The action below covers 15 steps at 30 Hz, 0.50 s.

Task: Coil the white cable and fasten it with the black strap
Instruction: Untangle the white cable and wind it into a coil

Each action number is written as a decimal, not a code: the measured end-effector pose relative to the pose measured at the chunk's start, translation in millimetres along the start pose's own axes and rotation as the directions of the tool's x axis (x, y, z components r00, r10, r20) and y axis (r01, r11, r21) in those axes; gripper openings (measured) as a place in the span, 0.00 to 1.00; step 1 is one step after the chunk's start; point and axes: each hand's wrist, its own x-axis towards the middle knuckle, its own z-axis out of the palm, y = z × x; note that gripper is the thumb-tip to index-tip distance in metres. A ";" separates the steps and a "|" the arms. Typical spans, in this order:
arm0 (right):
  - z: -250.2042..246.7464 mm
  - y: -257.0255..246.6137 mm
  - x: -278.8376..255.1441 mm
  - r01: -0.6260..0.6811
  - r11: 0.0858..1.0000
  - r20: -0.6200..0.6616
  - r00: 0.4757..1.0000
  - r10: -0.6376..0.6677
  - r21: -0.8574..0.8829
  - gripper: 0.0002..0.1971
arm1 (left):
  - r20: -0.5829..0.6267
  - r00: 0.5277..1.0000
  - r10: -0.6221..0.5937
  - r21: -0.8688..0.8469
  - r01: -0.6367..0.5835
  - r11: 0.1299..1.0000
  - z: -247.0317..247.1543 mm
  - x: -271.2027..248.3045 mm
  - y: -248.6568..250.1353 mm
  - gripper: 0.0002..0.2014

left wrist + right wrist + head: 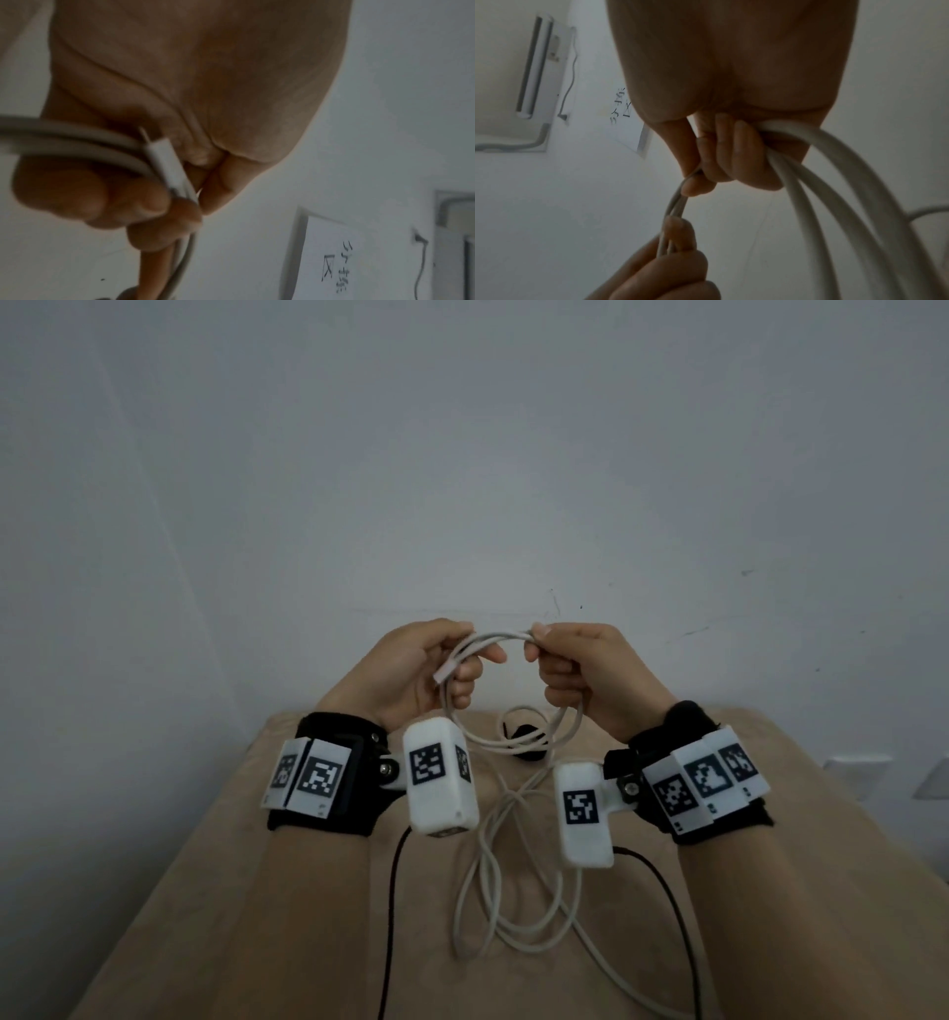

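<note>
Both hands hold a loop of the white cable (506,636) up above the tan table (205,891). My left hand (452,660) grips the left side of the loop, and the cable's white plug (445,671) sticks out below its thumb. The plug (167,160) lies across the curled left fingers in the left wrist view. My right hand (552,660) pinches the loop's top and has its lower fingers curled round the strands (795,182). The rest of the cable (488,891) trails loosely over the table. The black strap (524,737) lies on the table beyond the loop, partly hidden by it.
A black wire (390,916) runs from each wrist camera down toward me. A plain white wall (462,480) rises right behind the table. Wall sockets (852,775) sit low at the right.
</note>
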 end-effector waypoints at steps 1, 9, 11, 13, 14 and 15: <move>1.9 -0.3 -0.5 -0.004 0.999 0.015 1.000 0.004 -0.045 0.18 | 0.000 1.000 0.000 0.067 0.000 0.998 1.2 0.3 0.1 0.23; 11.1 -4.2 -3.3 0.000 0.986 0.069 0.998 0.012 -0.167 0.17 | -0.005 0.998 0.057 0.398 -0.050 0.916 12.1 -1.5 1.0 0.21; 12.5 -4.0 -2.8 0.006 0.993 0.067 0.998 0.002 -0.122 0.17 | -0.025 0.996 0.091 0.366 -0.075 0.928 11.6 -0.8 0.2 0.21; 13.6 -3.9 -2.0 -0.005 0.998 0.068 0.998 0.009 -0.060 0.18 | -0.076 0.989 0.129 0.296 -0.101 0.950 9.8 0.4 0.5 0.22; 13.3 -4.1 -1.7 -0.016 1.000 0.078 0.997 0.018 -0.027 0.20 | -0.105 0.984 0.142 0.244 -0.113 0.963 8.3 0.9 1.2 0.21; 12.4 -4.5 -1.7 -0.027 1.000 0.095 0.995 0.026 0.014 0.21 | -0.129 0.980 0.150 0.184 -0.125 0.975 6.4 1.4 2.3 0.21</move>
